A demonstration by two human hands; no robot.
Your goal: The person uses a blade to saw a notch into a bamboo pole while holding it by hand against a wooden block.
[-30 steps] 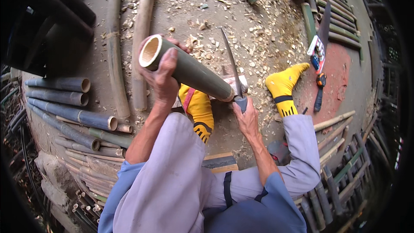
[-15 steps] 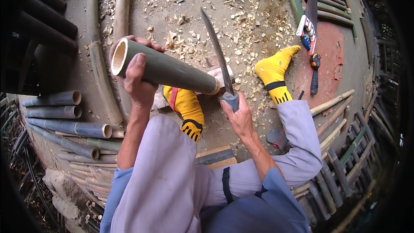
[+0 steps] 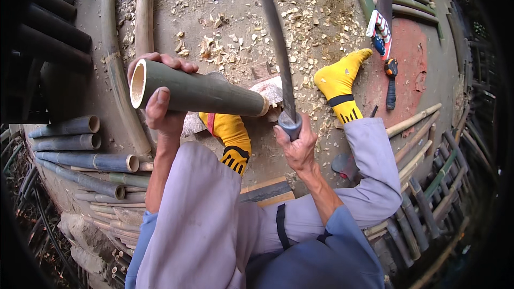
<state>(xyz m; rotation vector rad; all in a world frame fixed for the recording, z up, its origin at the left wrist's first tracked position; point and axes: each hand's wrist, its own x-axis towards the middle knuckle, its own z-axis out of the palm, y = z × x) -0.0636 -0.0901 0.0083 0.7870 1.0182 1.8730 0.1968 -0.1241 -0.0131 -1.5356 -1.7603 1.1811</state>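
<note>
My left hand (image 3: 163,93) is wrapped round the near-left end of a short green bamboo section (image 3: 203,92); its pale, hollow cut end faces left. The other end of the section points right, just above a pale block (image 3: 267,88) on the ground, and I cannot tell whether they touch. In my right hand (image 3: 300,144) is the grey handle of a long machete (image 3: 279,43), its dark blade pointing up and away. The blade stands just right of the bamboo's far end, apart from it.
Wood chips (image 3: 235,32) litter the ground ahead. Long bamboo poles (image 3: 115,64) lie at the left, above stacked bamboo pieces (image 3: 88,158). To the right, past my yellow-socked foot (image 3: 340,77), are a handsaw (image 3: 381,35) and an orange-black tool (image 3: 391,83). A bamboo lattice (image 3: 428,198) stands lower right.
The machete has risen slightly, its blade now more upright and reaching farther up. My left hand and the bamboo section have shifted a little left, and the bamboo lies more level.
</note>
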